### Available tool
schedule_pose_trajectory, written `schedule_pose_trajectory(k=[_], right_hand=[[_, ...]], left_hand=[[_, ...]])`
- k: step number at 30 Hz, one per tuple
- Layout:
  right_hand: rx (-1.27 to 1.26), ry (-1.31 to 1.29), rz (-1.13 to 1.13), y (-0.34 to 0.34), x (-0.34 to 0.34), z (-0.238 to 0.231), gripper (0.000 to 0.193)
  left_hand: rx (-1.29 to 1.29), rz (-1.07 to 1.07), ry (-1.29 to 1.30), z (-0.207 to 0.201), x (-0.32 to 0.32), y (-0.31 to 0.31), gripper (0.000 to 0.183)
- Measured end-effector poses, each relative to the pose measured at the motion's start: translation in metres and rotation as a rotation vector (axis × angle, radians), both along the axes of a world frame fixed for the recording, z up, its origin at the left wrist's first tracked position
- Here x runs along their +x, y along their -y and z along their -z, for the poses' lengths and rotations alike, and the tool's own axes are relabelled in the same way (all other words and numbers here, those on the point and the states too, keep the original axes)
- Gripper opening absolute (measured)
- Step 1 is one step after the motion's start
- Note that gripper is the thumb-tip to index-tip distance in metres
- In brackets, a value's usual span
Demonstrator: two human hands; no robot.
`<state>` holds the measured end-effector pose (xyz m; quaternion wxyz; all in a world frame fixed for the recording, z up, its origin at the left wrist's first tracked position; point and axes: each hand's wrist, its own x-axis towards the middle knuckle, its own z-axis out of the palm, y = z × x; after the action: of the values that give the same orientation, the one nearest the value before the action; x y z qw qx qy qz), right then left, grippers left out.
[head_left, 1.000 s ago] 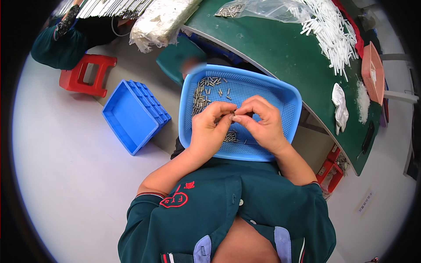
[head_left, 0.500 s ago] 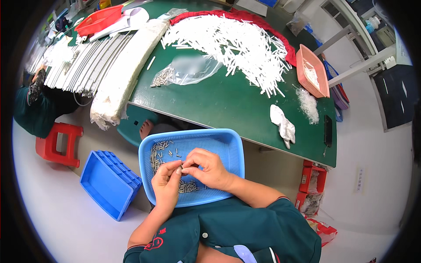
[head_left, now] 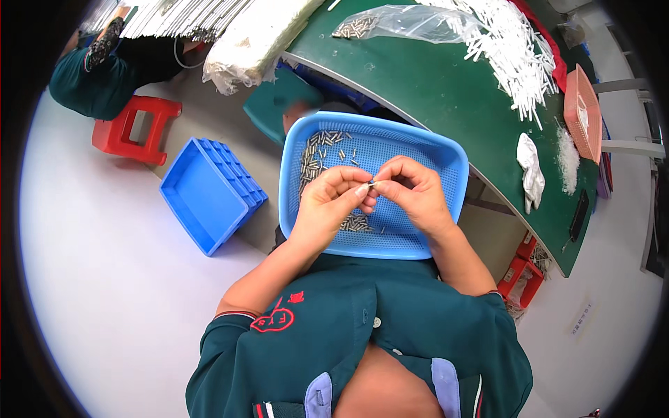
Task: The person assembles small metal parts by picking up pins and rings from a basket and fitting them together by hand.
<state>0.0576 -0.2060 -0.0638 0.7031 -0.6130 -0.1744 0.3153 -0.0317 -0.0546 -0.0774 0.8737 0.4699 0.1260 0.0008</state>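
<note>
My left hand (head_left: 333, 202) and my right hand (head_left: 417, 194) meet above a blue mesh basket (head_left: 458, 157) on my lap. Thumbs and fingertips of both are pinched round one small metal pin (head_left: 371, 183), mostly covered by the fingers. Short silvery pins (head_left: 320, 150) lie heaped along the basket's left side, with a few loose ones beside them. Another heap of pins (head_left: 357, 223) is under my hands, partly hidden by the left one.
A green table (head_left: 432, 90) holds white tubes (head_left: 502, 52), a plastic bag (head_left: 425, 24) with pins, a white glove (head_left: 530, 171) and a pink basket (head_left: 591, 136). Blue crates (head_left: 209, 198) stand at left, near a red stool (head_left: 136, 132) with a seated person (head_left: 90, 83).
The view has shifted, so basket and table appear higher and further right. Both hands stay pinched together over the basket, turned slightly; the heaps of pins look much the same.
</note>
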Motion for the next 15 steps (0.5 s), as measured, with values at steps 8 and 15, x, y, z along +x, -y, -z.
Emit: schedule_pose_trajectory(k=[8, 15], right_hand=[[-0.082, 0.189, 0.066, -0.007, -0.011, 0.009, 0.006], [-0.153, 0.475, -0.055, -0.007, -0.004, -0.003, 0.009]], left_hand=[[-0.018, -0.05, -0.017, 0.005, -0.005, 0.0, 0.014], [-0.012, 0.002, -0.006, 0.002, -0.005, -0.004, 0.013]])
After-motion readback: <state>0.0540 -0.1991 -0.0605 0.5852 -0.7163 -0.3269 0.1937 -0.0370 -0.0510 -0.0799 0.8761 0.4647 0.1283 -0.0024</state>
